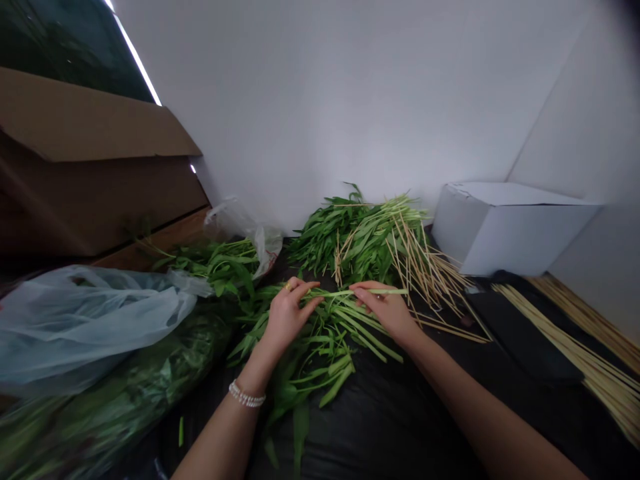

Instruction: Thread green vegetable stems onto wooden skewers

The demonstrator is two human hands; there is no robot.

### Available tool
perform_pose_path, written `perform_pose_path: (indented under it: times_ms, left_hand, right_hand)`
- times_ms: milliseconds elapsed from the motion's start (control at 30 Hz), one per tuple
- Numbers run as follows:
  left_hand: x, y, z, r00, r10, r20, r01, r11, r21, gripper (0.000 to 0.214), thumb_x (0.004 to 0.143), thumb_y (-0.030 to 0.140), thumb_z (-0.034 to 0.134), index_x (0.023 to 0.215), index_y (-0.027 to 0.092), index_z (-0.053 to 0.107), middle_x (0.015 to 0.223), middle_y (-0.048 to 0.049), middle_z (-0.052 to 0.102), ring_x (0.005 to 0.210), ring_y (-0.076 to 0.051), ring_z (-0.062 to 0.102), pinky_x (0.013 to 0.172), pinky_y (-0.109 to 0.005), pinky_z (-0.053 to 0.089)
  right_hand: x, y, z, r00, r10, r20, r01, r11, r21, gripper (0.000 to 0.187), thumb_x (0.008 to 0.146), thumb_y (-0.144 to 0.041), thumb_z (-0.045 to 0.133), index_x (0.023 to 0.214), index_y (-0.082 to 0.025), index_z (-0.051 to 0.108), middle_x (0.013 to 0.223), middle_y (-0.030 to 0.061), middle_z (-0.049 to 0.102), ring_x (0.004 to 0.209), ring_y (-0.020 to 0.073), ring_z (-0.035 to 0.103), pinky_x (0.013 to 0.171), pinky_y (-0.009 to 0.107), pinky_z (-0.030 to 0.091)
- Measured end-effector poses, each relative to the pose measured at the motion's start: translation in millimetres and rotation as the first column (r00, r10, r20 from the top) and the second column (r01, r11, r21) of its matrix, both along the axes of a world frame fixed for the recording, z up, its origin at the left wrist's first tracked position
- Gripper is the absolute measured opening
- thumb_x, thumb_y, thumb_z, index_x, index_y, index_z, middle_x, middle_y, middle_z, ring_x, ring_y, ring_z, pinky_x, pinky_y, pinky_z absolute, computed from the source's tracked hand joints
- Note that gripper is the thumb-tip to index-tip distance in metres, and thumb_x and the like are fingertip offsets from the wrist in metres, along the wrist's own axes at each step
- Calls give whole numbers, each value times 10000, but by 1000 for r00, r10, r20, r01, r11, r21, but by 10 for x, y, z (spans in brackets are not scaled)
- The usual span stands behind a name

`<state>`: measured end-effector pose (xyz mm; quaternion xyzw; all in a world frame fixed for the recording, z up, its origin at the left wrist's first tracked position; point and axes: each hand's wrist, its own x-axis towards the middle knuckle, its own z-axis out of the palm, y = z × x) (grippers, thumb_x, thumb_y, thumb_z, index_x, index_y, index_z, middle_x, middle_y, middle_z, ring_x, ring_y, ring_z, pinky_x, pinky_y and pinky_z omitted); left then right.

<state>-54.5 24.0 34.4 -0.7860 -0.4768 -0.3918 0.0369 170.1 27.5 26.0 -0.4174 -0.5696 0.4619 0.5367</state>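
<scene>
A pale green water spinach stem (340,294) stretches between my hands, roughly level above the pile. My left hand (290,308), wearing a ring and a beaded bracelet, pinches its left part between thumb and forefinger. Toward the other end, my right hand (384,308) grips the same stem, and the cut tip sticks out past the fingers to the right. Below both hands lies a loose heap of water spinach (367,330), leaves to the left and stems to the right. Part of this heap is hidden by my hands.
Behind lies another greens pile (320,237) with thin wooden sticks (425,267) strewn over its right side. A white box (505,230) stands at right, near longer sticks (565,340). Bagged greens (150,373), a plastic bag (90,320) and a cardboard box (90,193) occupy the left.
</scene>
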Motion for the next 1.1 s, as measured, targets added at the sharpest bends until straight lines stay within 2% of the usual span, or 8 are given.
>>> perform_pose_path:
  times_ms: [167, 400, 567, 667, 767, 933, 1000, 1100]
  left_hand:
    - [6, 14, -68, 983, -20, -185, 20, 1000, -2, 215, 906, 303, 548, 1051, 256, 699, 981, -42, 675, 878, -168, 633, 775, -276, 474]
    - [48, -26, -52, 961, 62, -268, -43, 996, 77, 169, 863, 239, 550, 886, 217, 717, 811, -45, 705, 787, -190, 601, 743, -309, 453]
    - [58, -45, -21, 966, 105, -236, -90, 993, 74, 158, 794, 202, 556, 724, 213, 697, 680, -36, 669, 718, -196, 557, 695, -314, 428]
    - [57, -22, -7, 993, 93, -76, -95, 995, -16, 155, 743, 180, 545, 656, 210, 670, 668, -26, 671, 707, -195, 556, 691, -316, 430]
    - [69, 7, -7, 966, 98, 241, -61, 986, -155, 144, 696, 194, 531, 610, 201, 646, 656, -10, 660, 698, -184, 570, 686, -302, 437]
    - [121, 4, -19, 747, 181, 640, 113, 914, -389, 172, 674, 265, 528, 533, 183, 581, 502, 28, 509, 502, -121, 445, 502, -242, 353]
    - [111, 4, -13, 672, 197, 713, 162, 901, -402, 178, 666, 268, 524, 518, 179, 568, 498, 27, 492, 491, -113, 419, 484, -236, 337]
    - [36, 36, 6, 554, 216, 804, 141, 928, -346, 173, 656, 251, 512, 503, 178, 543, 523, 20, 492, 528, -114, 434, 495, -227, 347]
  right_hand:
    - [-1, -25, 35, 1000, 17, 7, -17, 1000, 8, 311, 740, -464, 679, 884, -194, 734, 649, 21, 657, 623, 163, 599, 508, 256, 433]
    - [6, -7, 21, 998, 6, -64, -8, 999, -36, 348, 711, -488, 708, 887, -188, 723, 669, 23, 655, 625, 154, 592, 497, 241, 418]
    - [16, 11, 14, 992, 2, -125, -8, 999, -42, 350, 687, -500, 725, 842, -186, 731, 688, 28, 653, 581, 142, 549, 482, 252, 412]
    - [10, 19, -2, 983, 23, -184, -38, 996, -82, 346, 664, -493, 743, 818, -182, 737, 739, 44, 676, 600, 143, 553, 481, 249, 410]
    - [-13, 20, -33, 962, 25, -273, -66, 988, -139, 353, 644, -490, 763, 799, -174, 739, 753, 49, 683, 621, 137, 565, 483, 233, 403]
    - [-80, -14, -65, 930, 44, -365, -115, 978, -175, 343, 634, -474, 790, 753, -159, 725, 723, 39, 669, 608, 117, 560, 482, 213, 390]
    - [-85, -16, -57, 921, 39, -387, -119, 976, -185, 348, 629, -480, 796, 719, -155, 711, 706, 37, 664, 592, 111, 554, 476, 213, 383]
    - [-33, 21, -28, 889, -54, -454, -55, 973, -225, 370, 601, -499, 811, 651, -163, 663, 643, 20, 641, 551, 104, 536, 464, 214, 375]
